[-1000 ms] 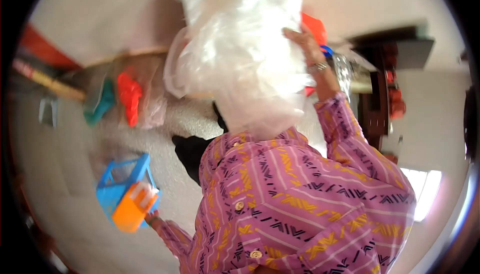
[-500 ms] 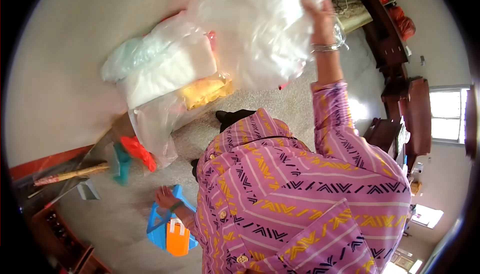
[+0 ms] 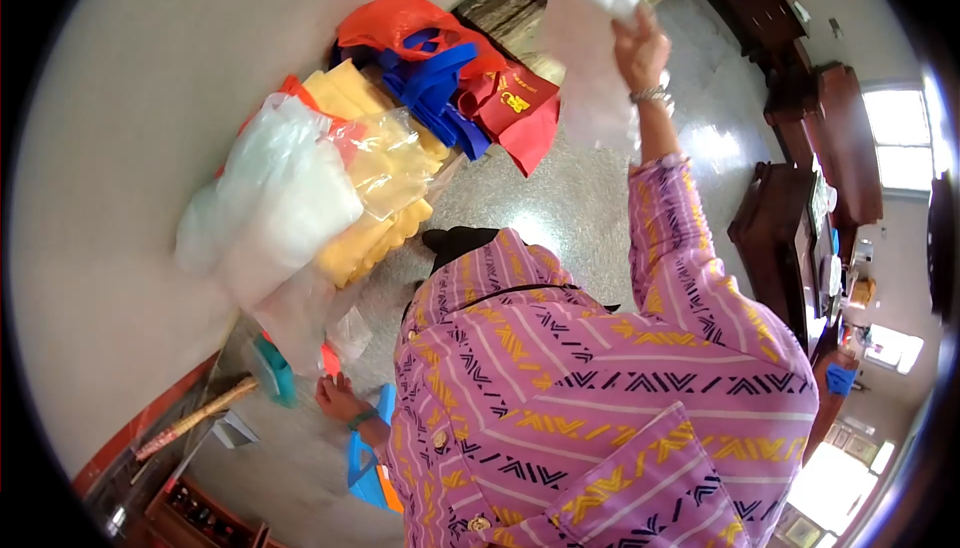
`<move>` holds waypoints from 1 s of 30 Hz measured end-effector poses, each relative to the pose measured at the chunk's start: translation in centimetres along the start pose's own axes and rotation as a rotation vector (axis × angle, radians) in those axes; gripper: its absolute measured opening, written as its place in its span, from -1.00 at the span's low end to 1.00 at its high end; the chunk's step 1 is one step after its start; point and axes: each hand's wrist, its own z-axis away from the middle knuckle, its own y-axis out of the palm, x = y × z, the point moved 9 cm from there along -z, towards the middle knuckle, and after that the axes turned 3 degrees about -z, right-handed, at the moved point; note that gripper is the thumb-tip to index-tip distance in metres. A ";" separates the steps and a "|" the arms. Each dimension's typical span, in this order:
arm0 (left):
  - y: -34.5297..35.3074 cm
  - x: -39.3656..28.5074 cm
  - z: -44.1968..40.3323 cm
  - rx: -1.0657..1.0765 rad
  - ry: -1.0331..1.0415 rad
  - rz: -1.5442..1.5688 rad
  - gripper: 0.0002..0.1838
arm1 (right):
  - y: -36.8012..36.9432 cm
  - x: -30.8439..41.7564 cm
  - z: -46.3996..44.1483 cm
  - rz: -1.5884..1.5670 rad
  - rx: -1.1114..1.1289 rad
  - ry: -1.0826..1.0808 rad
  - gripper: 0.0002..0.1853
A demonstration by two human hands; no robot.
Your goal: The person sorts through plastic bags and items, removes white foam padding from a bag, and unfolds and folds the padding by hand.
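Note:
My right hand [image 3: 642,48], with a bracelet at the wrist, is raised at the upper right. Its fingers grip a translucent plastic bag [image 3: 590,78] that hangs down, partly blurred by motion. At lower left is my left hand [image 3: 340,400], with a green band on the wrist. The fingers look slightly apart, close to a small red piece [image 3: 330,359] beside a clear plastic bag [image 3: 349,336]; whether they touch it I cannot tell. Between the hands lies a pile of yellow cloth-like bags [image 3: 385,245] under a whitish plastic bundle [image 3: 290,198].
Blue bags [image 3: 432,83], a red plastic bag [image 3: 400,23] and a dark red printed bag [image 3: 518,103] lie beyond the pile. A blue and orange object [image 3: 368,473] stands below my left hand. A dustpan [image 3: 235,430] and dark wooden furniture [image 3: 775,213] are around.
The plastic in my right hand has swung up and away from the pile, uncovering the blue and red bags. My left hand has moved up off the blue object towards the red piece.

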 end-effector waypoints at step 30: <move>-5.4 -0.3 -3.7 -0.183 0.033 0.115 -0.68 | 18.0 7.2 7.9 -0.133 0.563 -0.146 -0.67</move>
